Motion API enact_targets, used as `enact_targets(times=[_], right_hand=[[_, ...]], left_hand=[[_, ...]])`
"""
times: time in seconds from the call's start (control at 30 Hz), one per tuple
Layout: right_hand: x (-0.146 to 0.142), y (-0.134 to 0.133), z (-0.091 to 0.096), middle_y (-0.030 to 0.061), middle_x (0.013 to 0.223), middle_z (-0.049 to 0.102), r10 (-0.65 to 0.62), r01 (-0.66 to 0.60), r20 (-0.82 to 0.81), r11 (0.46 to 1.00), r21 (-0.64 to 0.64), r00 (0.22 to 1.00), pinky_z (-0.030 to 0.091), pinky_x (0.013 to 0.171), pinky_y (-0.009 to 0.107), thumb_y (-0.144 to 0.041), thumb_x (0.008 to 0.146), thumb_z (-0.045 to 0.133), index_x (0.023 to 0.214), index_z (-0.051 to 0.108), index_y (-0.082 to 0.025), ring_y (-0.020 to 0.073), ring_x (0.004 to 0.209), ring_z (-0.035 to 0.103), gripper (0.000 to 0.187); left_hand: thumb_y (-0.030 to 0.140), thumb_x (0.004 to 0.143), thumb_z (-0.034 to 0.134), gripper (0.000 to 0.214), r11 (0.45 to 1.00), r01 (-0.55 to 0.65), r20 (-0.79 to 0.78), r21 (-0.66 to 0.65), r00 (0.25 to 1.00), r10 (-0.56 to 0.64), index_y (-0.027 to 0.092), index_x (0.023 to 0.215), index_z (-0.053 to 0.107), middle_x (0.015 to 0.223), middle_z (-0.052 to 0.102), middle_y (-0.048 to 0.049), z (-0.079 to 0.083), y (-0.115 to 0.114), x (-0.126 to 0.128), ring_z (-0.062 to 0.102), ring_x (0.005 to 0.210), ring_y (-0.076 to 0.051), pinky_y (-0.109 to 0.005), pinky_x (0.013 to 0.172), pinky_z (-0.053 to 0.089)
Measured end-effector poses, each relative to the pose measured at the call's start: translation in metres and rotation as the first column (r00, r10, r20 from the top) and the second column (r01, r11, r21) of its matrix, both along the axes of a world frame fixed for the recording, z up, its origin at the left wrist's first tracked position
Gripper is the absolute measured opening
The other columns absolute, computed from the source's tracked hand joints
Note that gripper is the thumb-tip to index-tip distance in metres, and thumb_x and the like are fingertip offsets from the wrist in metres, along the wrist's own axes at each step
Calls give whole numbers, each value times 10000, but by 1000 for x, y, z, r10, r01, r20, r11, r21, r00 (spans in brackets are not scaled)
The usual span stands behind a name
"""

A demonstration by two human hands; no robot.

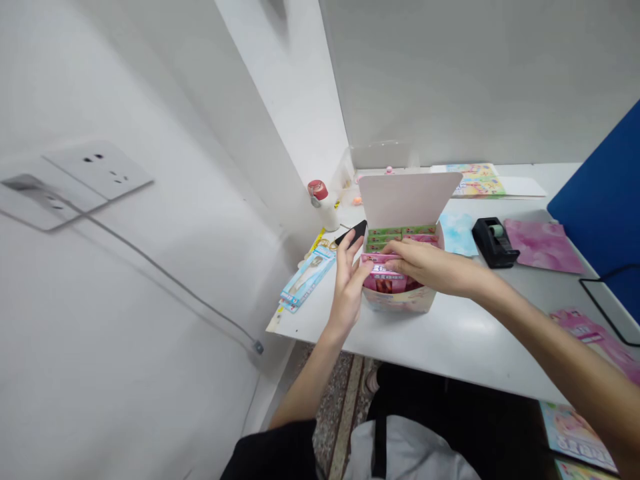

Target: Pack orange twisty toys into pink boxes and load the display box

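Observation:
An open cardboard box (400, 303) with its white lid flap (410, 200) raised stands near the table's front edge. Rows of small green packets (383, 239) and pink packets fill its back part. At the front of the box, my right hand (420, 263) grips a pink packet (387, 283) by its top edge, fingers over the top. My left hand (349, 283) is at the box's left side, its thumb against the same packet's left corner and its fingers spread apart. The packet's lower part is hidden inside the box.
Left of the box lie blue printed packages (307, 277) and a black phone (353, 233); a red-capped bottle (323, 203) stands behind. To the right are a black tape dispenser (494, 243), a pink sheet (543, 245) and a blue partition (605, 193). A cable (175, 280) hangs along the left wall.

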State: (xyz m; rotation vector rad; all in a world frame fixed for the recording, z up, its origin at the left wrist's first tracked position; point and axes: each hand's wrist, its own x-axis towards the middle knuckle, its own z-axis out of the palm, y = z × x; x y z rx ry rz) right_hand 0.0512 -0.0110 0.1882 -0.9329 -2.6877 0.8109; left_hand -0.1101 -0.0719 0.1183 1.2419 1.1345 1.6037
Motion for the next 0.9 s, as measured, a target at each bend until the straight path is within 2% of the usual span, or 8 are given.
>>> enact_targets(times=[0.13, 0.23, 0.33, 0.43, 0.63, 0.7, 0.8, 0.9], right_hand=[[-5, -7, -1, 139, 1098, 569, -84, 82, 131, 996, 18, 988, 437, 793, 326, -277, 994, 382, 1224, 526, -163, 246, 959, 599, 294], [-7, -15, 1, 166, 1170, 503, -157, 138, 256, 986, 91, 954, 460, 777, 356, -310, 995, 377, 1315, 464, -197, 288, 1002, 609, 351], [-12, -20, -2, 201, 1208, 472, -176, 115, 336, 974, 193, 925, 470, 802, 399, -321, 995, 380, 1380, 416, -193, 349, 1104, 577, 407], [-18, -22, -10, 237, 1250, 457, -198, 93, 350, 951, 293, 916, 473, 807, 425, -307, 971, 440, 1461, 329, -195, 384, 1125, 561, 515], [-25, -27, -15, 232, 1341, 430, -255, 69, 438, 915, 397, 862, 468, 829, 411, -176, 920, 477, 1526, 200, -265, 365, 1147, 560, 672], [-24, -25, -15, 229, 1340, 427, -252, 92, 415, 925, 369, 874, 476, 805, 389, -169, 922, 467, 1527, 195, -260, 361, 1154, 563, 669], [-19, -18, -15, 232, 1323, 434, -268, 204, 293, 951, 233, 918, 481, 743, 356, -272, 938, 496, 1518, 196, -218, 341, 1056, 627, 655], [-9, -10, -12, 232, 1268, 512, -300, 289, 204, 954, 86, 932, 471, 748, 338, -292, 878, 610, 1466, 262, -144, 324, 1004, 645, 699]], left_hand=[[313, 884, 551, 620, 999, -2, -60, 45, 998, 5, 339, 1444, 286, 1524, 378, -75, -4, -4, -2, 382, 1403, -244, -401, 1116, 377], [323, 899, 552, 605, 995, -20, -130, 96, 991, 33, 342, 1446, 294, 1548, 346, -62, -9, -6, 0, 326, 1435, -238, -386, 1129, 362], [320, 910, 543, 561, 988, -62, -168, 142, 982, 86, 335, 1429, 332, 1570, 309, -46, -15, -9, 2, 261, 1465, -234, -385, 1153, 331], [282, 906, 531, 534, 983, -116, -188, 143, 972, 142, 317, 1411, 361, 1564, 320, -43, -19, -12, 5, 253, 1469, -233, -391, 1165, 319], [94, 810, 489, 653, 982, -153, -139, 108, 976, 167, 325, 1408, 363, 1561, 327, -7, -20, -9, 11, 280, 1458, -196, -363, 1180, 304], [107, 812, 482, 646, 980, -174, -135, 91, 973, 186, 313, 1413, 365, 1562, 326, -7, -23, -5, 13, 261, 1466, -196, -366, 1197, 272], [172, 868, 440, 594, 978, -210, -99, 2, 973, 209, 303, 1438, 340, 1570, 312, -10, -27, -6, 19, 245, 1472, -202, -379, 1205, 255], [282, 937, 410, 560, 977, -166, -34, -134, 986, 163, 323, 1476, 263, 1587, 275, -16, -29, -24, 35, 244, 1473, -214, -395, 1190, 289]])
